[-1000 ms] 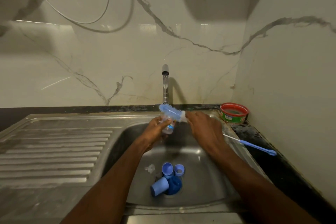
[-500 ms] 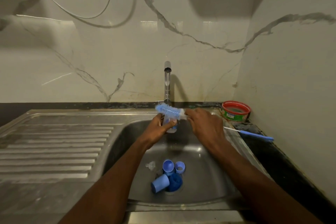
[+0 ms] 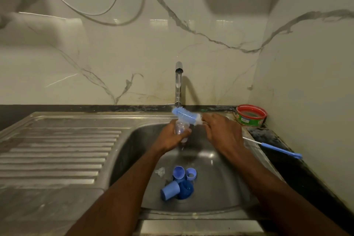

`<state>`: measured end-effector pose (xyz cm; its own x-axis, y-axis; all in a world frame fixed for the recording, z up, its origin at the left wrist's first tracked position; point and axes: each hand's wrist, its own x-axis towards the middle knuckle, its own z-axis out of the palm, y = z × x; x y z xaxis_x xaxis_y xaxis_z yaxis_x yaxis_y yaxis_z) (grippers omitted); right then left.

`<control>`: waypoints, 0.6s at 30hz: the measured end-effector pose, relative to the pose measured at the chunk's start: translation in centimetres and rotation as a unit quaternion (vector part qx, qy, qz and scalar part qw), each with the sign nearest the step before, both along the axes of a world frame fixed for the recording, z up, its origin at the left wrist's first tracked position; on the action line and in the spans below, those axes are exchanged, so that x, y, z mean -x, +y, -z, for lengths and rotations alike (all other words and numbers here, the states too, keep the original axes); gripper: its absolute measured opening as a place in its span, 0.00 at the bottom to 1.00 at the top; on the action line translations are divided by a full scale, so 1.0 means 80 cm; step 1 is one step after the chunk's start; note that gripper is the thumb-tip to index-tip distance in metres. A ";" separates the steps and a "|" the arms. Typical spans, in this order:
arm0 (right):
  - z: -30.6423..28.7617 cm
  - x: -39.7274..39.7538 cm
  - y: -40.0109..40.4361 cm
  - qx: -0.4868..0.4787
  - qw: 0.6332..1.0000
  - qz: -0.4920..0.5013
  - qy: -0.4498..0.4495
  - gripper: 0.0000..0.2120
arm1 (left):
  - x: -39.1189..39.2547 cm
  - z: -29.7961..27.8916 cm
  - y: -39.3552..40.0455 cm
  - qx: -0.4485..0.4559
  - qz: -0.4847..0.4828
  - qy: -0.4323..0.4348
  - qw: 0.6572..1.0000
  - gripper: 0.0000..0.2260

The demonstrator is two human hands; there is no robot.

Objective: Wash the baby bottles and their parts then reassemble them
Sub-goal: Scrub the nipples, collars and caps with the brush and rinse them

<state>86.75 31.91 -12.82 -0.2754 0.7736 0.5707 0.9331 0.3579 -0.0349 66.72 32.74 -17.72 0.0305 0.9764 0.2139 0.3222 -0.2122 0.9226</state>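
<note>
**A:** So which step is this? Looks like the scrubbing stage to me — a clear baby bottle (image 3: 181, 129) is gripped in the left hand (image 3: 172, 137), fingers curled round its body, held over the sink (image 3: 220, 178) right under the tap (image 3: 178, 84). A thin stream of water seems to be running, though that's hard to be sure of.

**B:** Agreed, washing, nowhere near reassembly. The blue bottle brush (image 3: 186, 115) is pinched at its handle end by the right hand (image 3: 222, 132), fingers closed around it. The bristle head is sitting outside the bottle, just above its mouth.

**A:** Which way is everything pointed?

**B:** The bottle's long axis is close to upright, tipped a bit, with the open mouth up toward the brush. The brush is laid nearly crosswise — long axis left to right, bristle tip aimed to the left and slightly up.

**A:** So the next move would need the brush swung round so its tip is lined up with the bottle's mouth, then pushed down the neck.

**B:** Probably, yeah — with the bottle kept steady. Plenty is left too: blue caps and collars (image 3: 179, 183) are piled at the drain, a clear teat (image 3: 160, 171) beside them, and a thin brush (image 3: 275, 148) is lying on the worktop (image 3: 272, 140) near a red tub (image 3: 251, 115).
</note>
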 end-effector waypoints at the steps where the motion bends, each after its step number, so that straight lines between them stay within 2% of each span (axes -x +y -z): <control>1: 0.002 -0.007 -0.001 -0.010 1.000 0.003 -0.010 0.09 | 0.004 0.001 0.002 0.002 -0.016 -0.015 1.000 0.18; 4: 0.004 -0.009 -0.002 0.012 1.000 -0.026 -0.011 0.12 | 0.007 0.001 0.004 0.000 -0.058 0.016 0.998 0.22; 6: 0.003 0.006 -0.005 0.031 0.998 -0.037 -0.043 0.17 | 0.001 0.001 0.001 0.008 -0.029 0.022 0.999 0.25; 9: -0.003 0.030 -0.011 0.035 0.995 -0.048 -0.081 0.21 | -0.011 -0.001 -0.007 0.028 0.040 0.003 0.999 0.19; 12: -0.006 0.030 -0.008 -0.005 0.995 -0.030 -0.090 0.20 | -0.011 -0.005 -0.008 0.014 0.023 -0.012 1.000 0.13; 18: 0.005 -0.006 0.002 -0.035 0.997 -0.009 -0.070 0.20 | 0.005 -0.010 0.002 0.036 -0.023 -0.058 0.997 0.13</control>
